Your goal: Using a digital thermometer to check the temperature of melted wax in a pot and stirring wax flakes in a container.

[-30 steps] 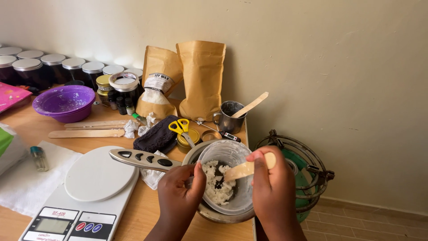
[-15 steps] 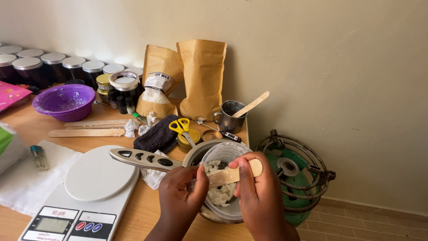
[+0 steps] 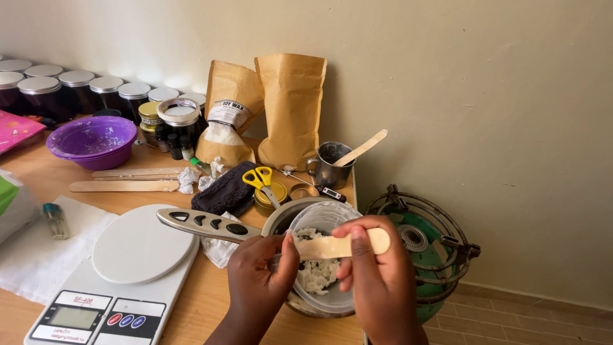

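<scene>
The clear plastic cup (image 3: 322,255) sits inside the metal saucepan (image 3: 281,220) at the near right edge of the wooden table (image 3: 191,300), with a clump of white flaky wax (image 3: 316,271) at its bottom. The left hand (image 3: 258,281) is closed around the cup's near-left rim, thumb over the edge, steadying it. The right hand (image 3: 377,281) pinches a flat wooden stick (image 3: 341,245) between thumb and fingers. Compared with 1 second ago, the stick lies flatter: then its tip dipped down into the wax, now it spans almost level across the cup's mouth with its left end close to the left thumb, and the right hand has shifted left over the cup. That reads as a stirring or scraping stroke in mid-swing, with the wax still solid flakes, not melted.

The pan's long grey handle (image 3: 204,223) points left over a white kitchen scale (image 3: 128,268). Behind stand yellow-handled scissors (image 3: 262,179) on a small tin, a dark cloth (image 3: 223,191), a metal mug (image 3: 329,165) holding another stick, 2 brown paper pouches (image 3: 290,108), a purple bowl (image 3: 92,140) and a row of lidded jars (image 3: 76,89). A green gas burner (image 3: 428,243) stands just right of the table
</scene>
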